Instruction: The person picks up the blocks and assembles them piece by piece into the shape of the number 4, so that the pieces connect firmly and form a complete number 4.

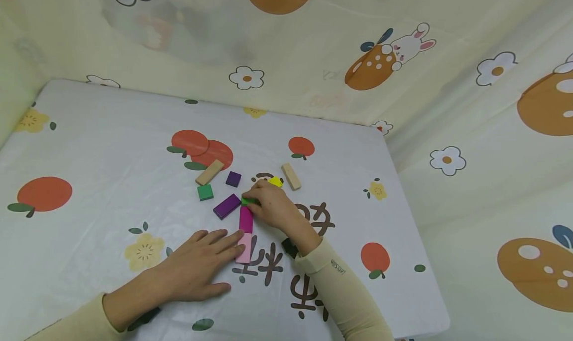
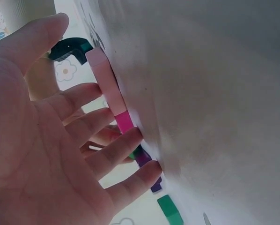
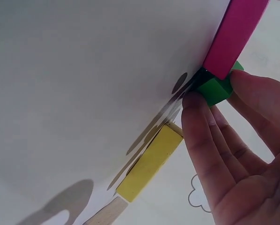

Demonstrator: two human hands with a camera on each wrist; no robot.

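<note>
My right hand (image 1: 275, 209) pinches a small green block (image 3: 217, 90) between thumb and fingers, at the far end of a magenta block (image 1: 245, 219). A light pink block (image 1: 244, 254) continues the row, end to end with the magenta one. Flat and spread, my left hand (image 1: 192, 266) lies to the left of the row, its fingertips at the pink block's side. Just left of the pinched block sits a purple block (image 1: 227, 206). Past the right hand's fingers a yellow block (image 1: 275, 181) is partly covered in the head view.
Farther back lie a dark purple block (image 1: 233, 178), another green block (image 1: 205, 192), and two plain wooden blocks, one at left (image 1: 209, 172) and one at right (image 1: 291, 176). A patterned cloth (image 1: 112, 171) covers the table. Curtains (image 1: 304, 52) hang behind and at the right.
</note>
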